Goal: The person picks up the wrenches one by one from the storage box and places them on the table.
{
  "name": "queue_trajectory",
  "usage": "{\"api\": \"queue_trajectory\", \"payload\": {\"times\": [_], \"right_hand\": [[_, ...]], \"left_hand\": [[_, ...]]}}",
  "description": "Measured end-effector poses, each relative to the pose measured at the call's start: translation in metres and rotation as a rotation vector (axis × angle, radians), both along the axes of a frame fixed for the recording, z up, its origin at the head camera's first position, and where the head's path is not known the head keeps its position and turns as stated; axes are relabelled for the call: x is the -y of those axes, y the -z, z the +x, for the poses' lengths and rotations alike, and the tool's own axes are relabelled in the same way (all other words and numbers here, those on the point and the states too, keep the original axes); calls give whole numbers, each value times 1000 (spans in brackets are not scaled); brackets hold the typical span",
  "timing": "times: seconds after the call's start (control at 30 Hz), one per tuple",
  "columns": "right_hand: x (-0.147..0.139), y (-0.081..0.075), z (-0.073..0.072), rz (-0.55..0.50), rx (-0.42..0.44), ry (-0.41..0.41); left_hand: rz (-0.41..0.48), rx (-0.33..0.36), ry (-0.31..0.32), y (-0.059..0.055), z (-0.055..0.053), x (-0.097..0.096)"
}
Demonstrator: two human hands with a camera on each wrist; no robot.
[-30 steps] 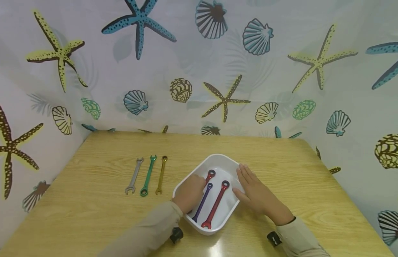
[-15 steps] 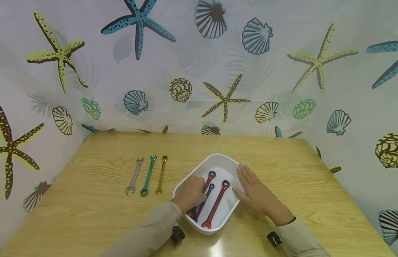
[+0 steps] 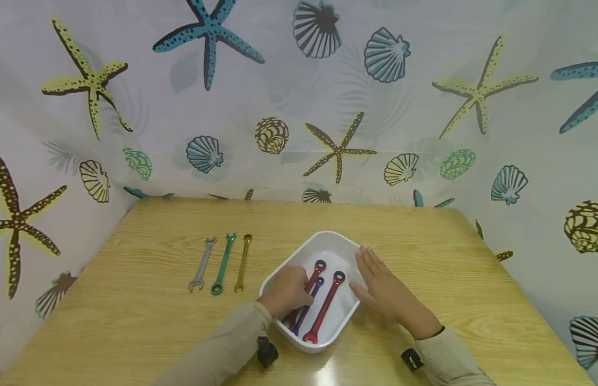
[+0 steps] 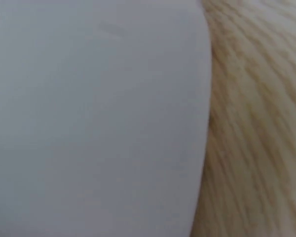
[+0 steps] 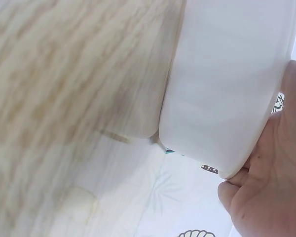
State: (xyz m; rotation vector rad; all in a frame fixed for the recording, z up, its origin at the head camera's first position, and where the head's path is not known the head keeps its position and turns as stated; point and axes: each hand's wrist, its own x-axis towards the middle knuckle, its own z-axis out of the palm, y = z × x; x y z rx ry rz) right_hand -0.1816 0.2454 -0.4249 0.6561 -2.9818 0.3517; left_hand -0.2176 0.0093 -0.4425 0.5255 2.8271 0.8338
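Observation:
Inside a white plastic tub, my left hand grips a red wrench with curled fingers that cover its middle. A thinner purple wrench lies close against that hand, partly under the thumb side. Another red wrench rests on the tub floor to the right, apart from the fingers. My right hand lies with straight fingers along the tub's right rim. In the right wrist view, that hand touches the tub wall. Only the tub's outside fills most of the blurred left wrist view.
Left of the tub, a silver wrench, a green wrench and a gold wrench lie side by side on the wooden table. A curtain printed with starfish and shells hangs behind the table.
The gripped red wrench and the purple one have shifted slightly right and toward the person. My left thumb side has moved over the purple wrench. My right hand and the tub have stayed put.

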Motion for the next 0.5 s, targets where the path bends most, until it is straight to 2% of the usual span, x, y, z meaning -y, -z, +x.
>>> {"api": "queue_trajectory", "payload": {"times": [0.3, 0.5], "right_hand": [[-1, 2, -1, 2, -10, -2], [-1, 3, -2, 6, -14, -3]], "left_hand": [[42, 82, 6, -1, -3, 0], [58, 113, 30, 0, -4, 1]]}}
